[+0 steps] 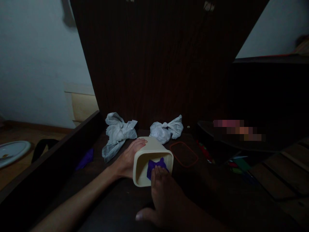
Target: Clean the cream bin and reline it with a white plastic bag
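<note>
A cream plastic container (154, 145) lies tilted on its side with its open mouth facing me. My left hand (129, 158) is closed around its left side, fingers over the top. Inside the container is a crumpled purple cloth (151, 167). My right hand (166, 193) reaches into the mouth, its fingers together and closed against the cloth; the thumb sticks out below the rim. Behind the container are two knotted whitish plastic bags, the left bag (120, 132) and the right bag (166, 129). A reddish-orange rounded ring (183, 154) lies to the right of the container.
A dark wooden panel (156, 64) rises behind the dark surface, and a raised board (60, 158) edges its left side. Another purple piece (85, 159) lies near that board. Small coloured items (241, 163) sit at right beside wooden slats (272, 177). A white round object (14, 151) stands at far left.
</note>
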Demonstrator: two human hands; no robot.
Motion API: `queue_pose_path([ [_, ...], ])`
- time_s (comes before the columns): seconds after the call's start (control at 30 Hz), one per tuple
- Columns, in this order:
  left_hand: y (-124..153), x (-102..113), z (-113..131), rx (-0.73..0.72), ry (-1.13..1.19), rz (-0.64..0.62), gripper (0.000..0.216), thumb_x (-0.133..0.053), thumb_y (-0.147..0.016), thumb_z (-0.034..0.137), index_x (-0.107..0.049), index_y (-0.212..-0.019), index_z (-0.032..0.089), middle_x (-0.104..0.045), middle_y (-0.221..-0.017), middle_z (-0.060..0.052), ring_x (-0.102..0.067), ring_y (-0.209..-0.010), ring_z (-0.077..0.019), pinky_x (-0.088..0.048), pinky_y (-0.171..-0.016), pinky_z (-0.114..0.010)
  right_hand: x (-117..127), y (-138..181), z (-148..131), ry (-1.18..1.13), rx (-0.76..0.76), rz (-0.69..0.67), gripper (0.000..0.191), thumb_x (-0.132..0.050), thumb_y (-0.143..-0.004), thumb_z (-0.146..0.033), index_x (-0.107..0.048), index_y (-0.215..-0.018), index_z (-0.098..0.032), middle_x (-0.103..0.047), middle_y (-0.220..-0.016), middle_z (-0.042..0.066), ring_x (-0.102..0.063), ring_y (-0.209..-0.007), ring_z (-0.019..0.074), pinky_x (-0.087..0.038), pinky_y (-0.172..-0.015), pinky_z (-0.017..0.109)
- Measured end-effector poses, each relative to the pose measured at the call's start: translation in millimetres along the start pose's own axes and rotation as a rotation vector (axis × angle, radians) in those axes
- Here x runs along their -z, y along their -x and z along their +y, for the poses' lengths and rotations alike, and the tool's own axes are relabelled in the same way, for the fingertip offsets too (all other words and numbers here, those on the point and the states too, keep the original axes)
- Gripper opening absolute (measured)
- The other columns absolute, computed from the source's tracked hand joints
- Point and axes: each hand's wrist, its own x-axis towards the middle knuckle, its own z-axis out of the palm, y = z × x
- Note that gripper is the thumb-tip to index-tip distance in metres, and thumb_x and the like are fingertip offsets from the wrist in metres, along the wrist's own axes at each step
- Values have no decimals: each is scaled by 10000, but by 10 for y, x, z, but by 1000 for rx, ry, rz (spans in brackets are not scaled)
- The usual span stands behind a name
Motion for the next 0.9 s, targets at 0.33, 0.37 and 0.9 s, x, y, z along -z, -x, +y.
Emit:
queue_pose_path([
  [0.33, 57, -28, 31, 11, -16, -1, 1071, -850, -688, 475, -255, -1537, 202, -519, -1404, -231, -507, -1340, -436, -403, -1129, -687, 315, -255, -179, 104, -36, -147, 1319, -706, -644, -775, -334, -1467, 186, -282, -1533, 437, -314, -1436, 553, -224, -1217, 588],
  [0.37, 60, -27, 33, 11, -14, -3, 1070, -847, -692, 480, -251, -1536, 202, -517, -1403, -232, -503, -1344, -434, -402, -1129, -687, 311, -280, -182, 116, -43, -146, 1327, -700, -644, -781, -326, -1469, 189, -285, -1530, 441, -319, -1435, 550, -229, -1215, 584],
  [0.9, 80, -28, 41, 18, 1, 7, 1054, -867, -692, 393, -262, -1528, 178, -499, -1404, -252, -494, -1345, -428, -377, -1140, -686, 311, -577, -224, 400, -58, -249, 1347, -705, -644, -767, -235, -1534, 128, -234, -1595, 372, -227, -1502, 482, -138, -1251, 502],
])
